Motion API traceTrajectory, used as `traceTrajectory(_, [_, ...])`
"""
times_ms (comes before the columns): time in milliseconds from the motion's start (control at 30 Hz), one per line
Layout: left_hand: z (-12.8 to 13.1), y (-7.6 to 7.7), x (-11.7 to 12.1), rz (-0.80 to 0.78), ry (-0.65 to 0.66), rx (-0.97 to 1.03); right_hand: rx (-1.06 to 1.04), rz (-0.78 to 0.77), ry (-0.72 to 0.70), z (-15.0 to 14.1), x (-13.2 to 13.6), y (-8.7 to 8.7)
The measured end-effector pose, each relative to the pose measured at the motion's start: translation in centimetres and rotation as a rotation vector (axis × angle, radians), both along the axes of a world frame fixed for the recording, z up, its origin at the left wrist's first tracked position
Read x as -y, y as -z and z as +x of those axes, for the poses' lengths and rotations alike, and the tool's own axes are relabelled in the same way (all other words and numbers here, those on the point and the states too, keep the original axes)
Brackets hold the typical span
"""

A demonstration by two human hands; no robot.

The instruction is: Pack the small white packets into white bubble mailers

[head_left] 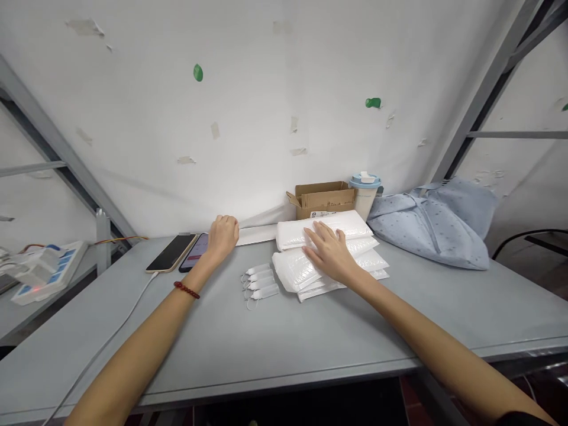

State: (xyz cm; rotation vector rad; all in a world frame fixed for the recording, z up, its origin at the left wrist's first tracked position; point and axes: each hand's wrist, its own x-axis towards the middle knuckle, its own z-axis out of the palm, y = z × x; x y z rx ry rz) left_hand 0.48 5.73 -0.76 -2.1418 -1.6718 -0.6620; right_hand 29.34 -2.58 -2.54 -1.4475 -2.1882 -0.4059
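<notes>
My right hand (327,249) lies with fingers spread on a pile of white padded bubble mailers (295,273), touching the upper ones. My left hand (223,236) is curled closed by the wall, at the left end of a flat white strip (257,235). Whatever its fingers may hold is hidden. Several small clear bottles (261,281) with white caps and thin string loops lie in a row, just left of the mailers. Two phones are beside my left wrist: one with a dark screen (172,252) and one with a lit screen (195,253).
Behind the mailers stand an open cardboard box (326,198) and a cup with a blue lid (365,195). A light blue cloth bag (430,225) slumps at the right. A white charging cable (119,325) crosses the grey table (248,349). A power strip (51,275) sits far left.
</notes>
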Motion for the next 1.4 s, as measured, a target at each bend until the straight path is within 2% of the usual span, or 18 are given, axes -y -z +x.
traceTrajectory(100, [-0.6,-0.4,1.6,0.217,-0.005,0.105,-0.006,0.012,0.003,-0.1,-0.2,0.3])
traceTrajectory(200, [0.1,-0.3,3.8,0.344,0.101,0.117,-0.050,0.060,-0.014,-0.1,-0.2,0.4])
traceTrajectory(267, [1.2,0.0,5.3,0.396,0.203,0.058,-0.119,0.168,-0.071,-0.2,0.0,0.1])
traceTrajectory(400, [3.8,0.2,7.3,0.476,0.336,-0.120,-0.224,0.484,-0.314,-0.4,1.1,-1.1])
traceTrajectory(500, [5.1,0.3,8.1,0.547,0.453,-0.210,-0.062,0.546,-0.421,-0.6,1.7,-1.4])
traceTrajectory(600, [5.7,0.3,8.9,0.580,0.585,-0.252,0.131,0.483,-0.369,-0.7,1.7,-1.0])
traceTrajectory(667, [5.9,0.2,9.3,0.563,0.600,-0.252,0.220,0.471,-0.351,-0.5,1.3,-0.5])
traceTrajectory(767, [5.5,0.0,9.2,0.485,0.494,-0.122,0.257,0.515,-0.309,-0.1,0.9,-0.2])
traceTrajectory(867, [4.5,-0.2,8.3,0.331,0.268,0.189,0.255,0.537,-0.283,0.1,0.7,-0.3])
traceTrajectory(967, [3.2,-0.4,7.1,0.030,0.071,0.586,0.261,0.547,-0.286,0.1,0.8,-0.3])
traceTrajectory(1033, [2.6,-0.6,6.7,-0.254,0.037,0.868,0.266,0.563,-0.290,0.1,0.8,-0.3])
traceTrajectory(1100, [2.4,-0.8,6.6,-0.481,0.078,1.105,0.262,0.568,-0.291,-0.1,0.8,-0.2])
traceTrajectory(1200, [2.6,-1.1,7.0,-0.561,0.187,1.300,0.235,0.537,-0.299,-0.3,0.7,0.1])
traceTrajectory(1300, [3.3,-1.5,7.6,-0.597,0.332,1.351,0.212,0.470,-0.306,-0.7,0.8,0.2])
traceTrajectory(1400, [4.0,-1.7,8.2,-0.719,0.479,1.292,0.233,0.389,-0.293,-1.0,1.2,0.1])
